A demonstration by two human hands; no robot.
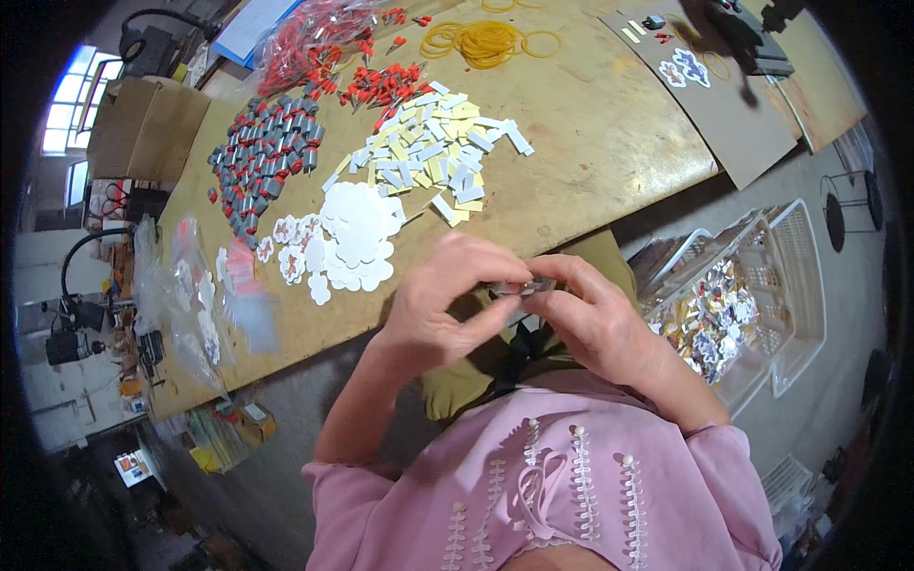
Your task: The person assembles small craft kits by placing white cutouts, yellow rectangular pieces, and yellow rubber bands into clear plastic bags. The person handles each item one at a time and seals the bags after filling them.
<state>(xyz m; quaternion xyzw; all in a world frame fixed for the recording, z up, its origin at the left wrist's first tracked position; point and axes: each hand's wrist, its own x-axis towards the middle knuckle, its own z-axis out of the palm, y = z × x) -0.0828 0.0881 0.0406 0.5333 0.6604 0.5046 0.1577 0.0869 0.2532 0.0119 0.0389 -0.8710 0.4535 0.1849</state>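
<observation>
My left hand and my right hand meet in front of my body, just off the table's near edge. Between their fingertips they pinch a small grey piece, mostly covered by the fingers; its exact kind cannot be made out. Closest to my left hand on the table lies a pile of white flower-shaped cutouts, some printed. Behind it spread many white and yellow strips. Grey blocks with red parts form a cluster at the left, and small red pieces with thin metal shafts lie farther back.
Yellow rubber bands lie at the table's far side. Clear plastic bags cover its left end. White plastic baskets stand low at the right, one filled with printed cutouts. A dark device sits on a grey board.
</observation>
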